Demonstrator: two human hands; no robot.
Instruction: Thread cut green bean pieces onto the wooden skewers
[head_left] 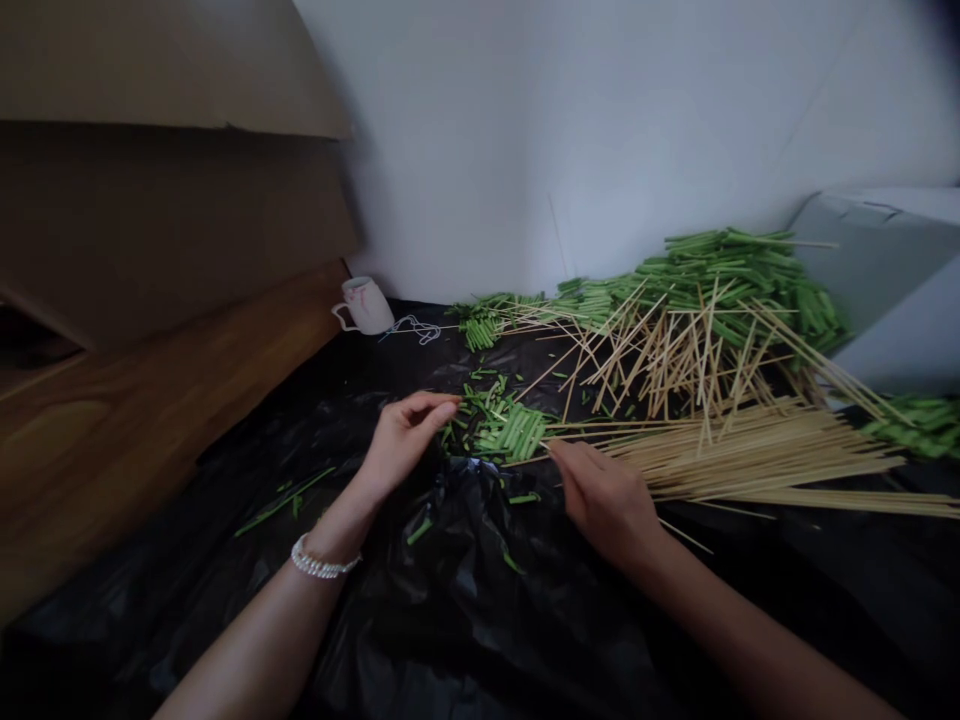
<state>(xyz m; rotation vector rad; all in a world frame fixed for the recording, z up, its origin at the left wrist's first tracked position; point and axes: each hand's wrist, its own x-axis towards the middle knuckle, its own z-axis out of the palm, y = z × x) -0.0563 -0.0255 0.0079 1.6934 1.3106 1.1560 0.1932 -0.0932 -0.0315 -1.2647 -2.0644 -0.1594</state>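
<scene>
My right hand [606, 492] pinches the end of a thin wooden skewer, closed with thumb against fingers. Cut green stalk pieces [521, 432] lie side by side across that skewer, just left of the fingertips, and look threaded on it. Left of them, my left hand [414, 432] is closed in a pinch, thumb and forefinger together near the skewer's far end. What sits between those fingertips is too small to make out. Loose green pieces [480, 385] are scattered around and behind the threaded row. A beaded bracelet circles my left wrist.
Bare skewers [757, 455] lie in a bundle at right, and stacked green skewers [735, 265] with jutting sticks are heaped behind. A white mug [366, 305] and a coiled cord stand near the wall. Black plastic sheeting [480, 620] covers the surface; a cardboard box [165, 210] is at left.
</scene>
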